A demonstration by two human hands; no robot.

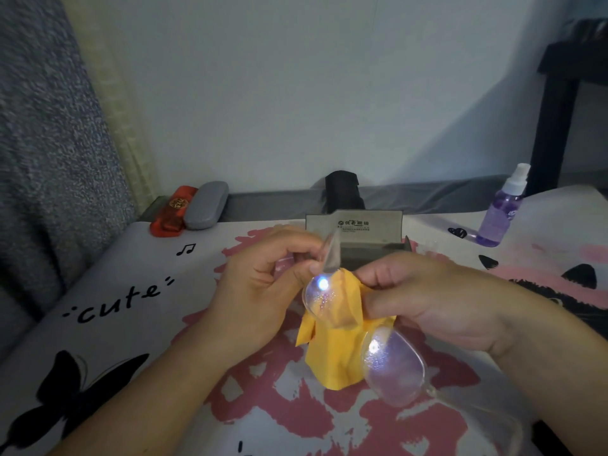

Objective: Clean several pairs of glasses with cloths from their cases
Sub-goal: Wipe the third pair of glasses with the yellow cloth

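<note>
I hold a pair of clear-framed glasses [393, 363] over the table, lenses glinting with a light's reflection. My left hand [260, 281] pinches the frame at the far lens and its temple. My right hand [427, 297] grips a yellow cloth [335, 350] against that lens; the cloth hangs down between the two lenses. The near lens and its temple stick out toward me at lower right. An open grey glasses case [355, 238] with printed lettering stands just behind my hands.
A red case [171, 212] and a grey case [205, 205] lie at the table's back left. A purple spray bottle [500, 212] stands at back right. A black object [342, 190] sits behind the open case. The table [125, 311] has a patterned cover.
</note>
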